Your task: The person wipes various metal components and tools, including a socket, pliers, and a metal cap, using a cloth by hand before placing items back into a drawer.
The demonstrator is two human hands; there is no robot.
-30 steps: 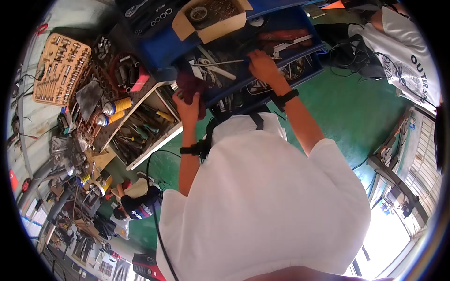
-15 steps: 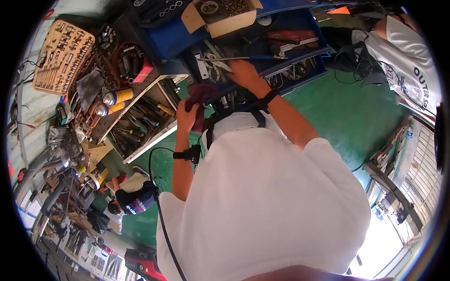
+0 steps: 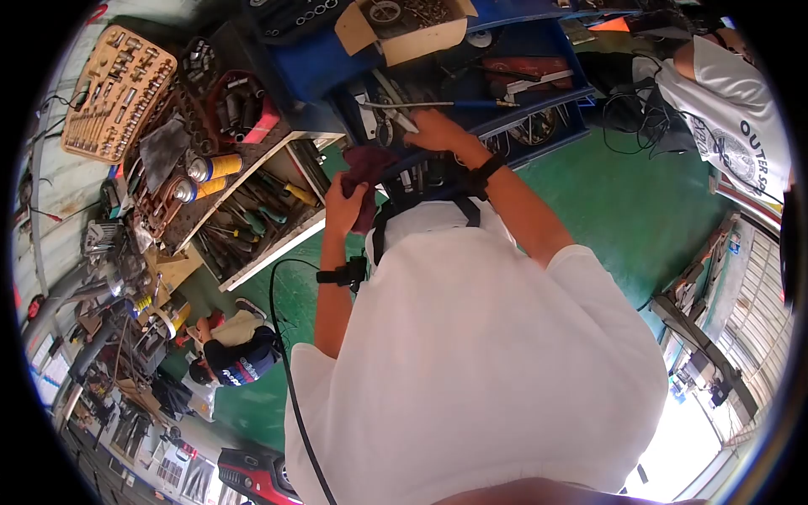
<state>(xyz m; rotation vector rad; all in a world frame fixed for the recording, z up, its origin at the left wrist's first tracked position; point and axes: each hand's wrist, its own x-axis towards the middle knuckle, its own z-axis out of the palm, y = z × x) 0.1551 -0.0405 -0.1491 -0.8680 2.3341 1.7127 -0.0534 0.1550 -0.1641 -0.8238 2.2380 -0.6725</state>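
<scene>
My left hand (image 3: 343, 204) is closed on a dark red cloth (image 3: 364, 172) beside the left corner of the open drawer. Inside the blue drawer (image 3: 539, 105), my right hand (image 3: 436, 131) has its fingers at the end of a flat metal tool (image 3: 394, 97); whether they grip it is hard to tell. A long thin rod with a blue handle (image 3: 475, 103) lies across the drawer just above that hand. Pliers (image 3: 384, 130) and other metal tools lie to its left.
An open cardboard box (image 3: 412, 42) stands above the drawer. At left are a wooden-coloured socket set (image 3: 118, 94), spray cans (image 3: 215, 167) and a shelf of screwdrivers (image 3: 273, 263). One person (image 3: 240, 353) crouches lower left; another (image 3: 724, 109) is at upper right.
My right hand has let go of the blue-handled rod and moved left to the flat metal tool. The rod now lies across the drawer. My left hand still holds the cloth.
</scene>
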